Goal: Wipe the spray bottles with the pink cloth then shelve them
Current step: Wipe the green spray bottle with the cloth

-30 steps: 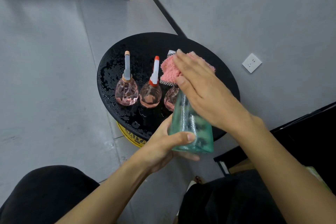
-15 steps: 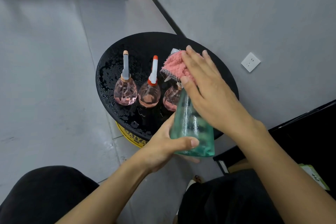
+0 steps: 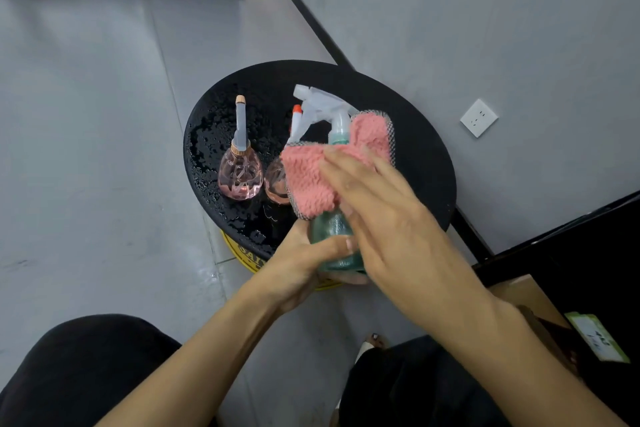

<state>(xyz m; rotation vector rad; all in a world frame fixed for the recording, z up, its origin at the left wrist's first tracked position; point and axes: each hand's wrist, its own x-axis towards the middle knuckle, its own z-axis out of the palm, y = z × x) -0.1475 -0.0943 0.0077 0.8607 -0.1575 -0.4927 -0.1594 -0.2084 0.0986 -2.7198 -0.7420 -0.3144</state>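
I watch a round black table (image 3: 415, 163), its top beaded with water, on a grey floor (image 3: 86, 114) beside a grey wall (image 3: 485, 10) with a white socket (image 3: 479, 118). Over its near edge, the left hand (image 3: 304, 260) wraps its fingers round the upright green spray bottle (image 3: 332, 229). The right hand (image 3: 391, 218), fingers straight, presses the pink cloth (image 3: 311, 177) against it. Two pink bottles (image 3: 239, 173) (image 3: 275, 184) stand on the table's left side.

A pink cloth (image 3: 308, 180) wraps the green spray bottle (image 3: 330, 229) beside pink bottles (image 3: 239, 177).
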